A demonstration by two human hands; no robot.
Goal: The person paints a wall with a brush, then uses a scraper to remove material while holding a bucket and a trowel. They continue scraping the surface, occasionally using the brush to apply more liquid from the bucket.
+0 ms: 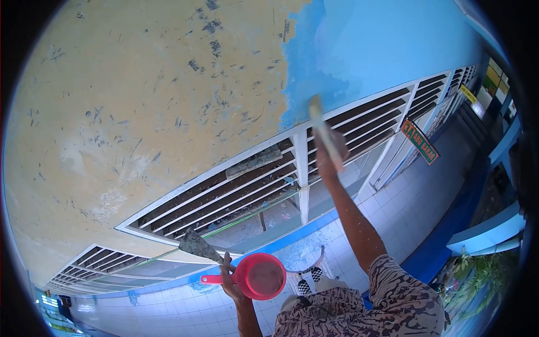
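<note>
My left hand (229, 282) is closed around a red plastic dipper (242, 275) with a side handle; greyish, wet-looking contents (265, 278) show inside. The same hand also grips a scraper (197, 245), its broad, stained blade pointing up and left. Raised toward the wall, my right hand (331, 150) is closed on a long, pale brush (316, 112), smeared by motion. The brush's tip is near the lower edge of the blue paint (365, 45); contact cannot be made out. Left of that paint, the wall is tan (168, 67) with dark scuffs and whitish patches.
White-framed louvre windows (301, 163) run below the wall, with a stained board (254, 162) lodged in the slats. A hanging sign (420, 141) juts out at right. Beneath me are a tiled floor (168, 309) and a metal-legged stand (321, 255). Plants (477, 281) grow at lower right.
</note>
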